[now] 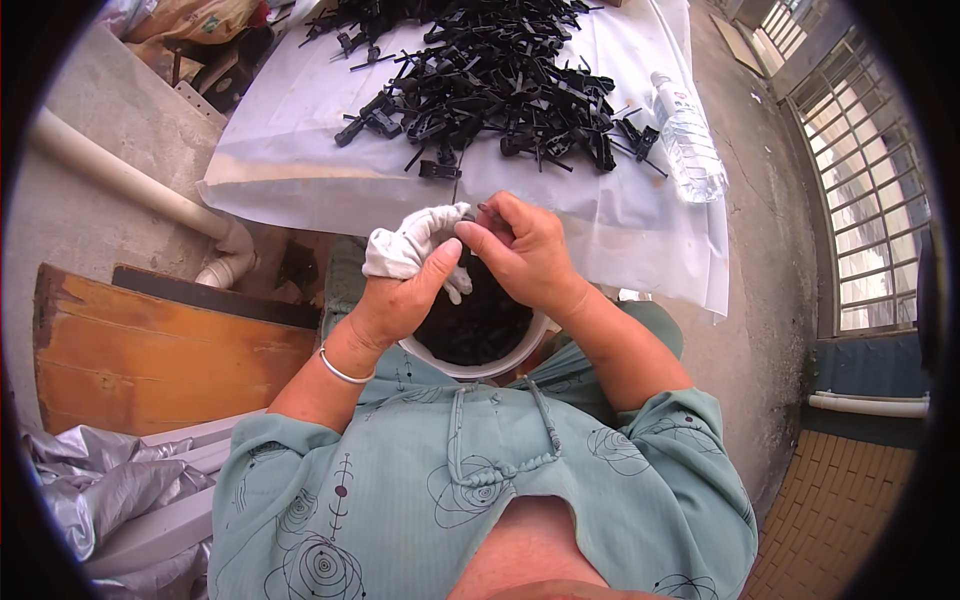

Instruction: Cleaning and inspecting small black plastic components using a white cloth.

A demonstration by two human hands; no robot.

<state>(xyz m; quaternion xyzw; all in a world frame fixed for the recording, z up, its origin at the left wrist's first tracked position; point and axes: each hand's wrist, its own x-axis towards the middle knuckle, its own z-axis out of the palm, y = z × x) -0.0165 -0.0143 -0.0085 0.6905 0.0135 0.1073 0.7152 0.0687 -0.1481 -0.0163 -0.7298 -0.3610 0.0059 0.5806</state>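
My left hand (405, 280) has white cloth wrapped over its fingers and wears a silver bangle at the wrist. My right hand (525, 255) is bare and meets it above a white bowl (480, 370) in my lap, filled with small black pieces. Both hands pinch a small dark plastic part (480, 213) between their fingertips; most of it is hidden. Just beyond them a big heap of black plastic parts (490, 80) lies on a white plastic sheet (300, 130).
A clear plastic water bottle (688, 140) lies at the sheet's right side. A white pipe (130, 180) runs along the left concrete floor above an orange wooden board (160, 350). Silver wrapping (90, 490) sits lower left. A barred window (870, 200) is at right.
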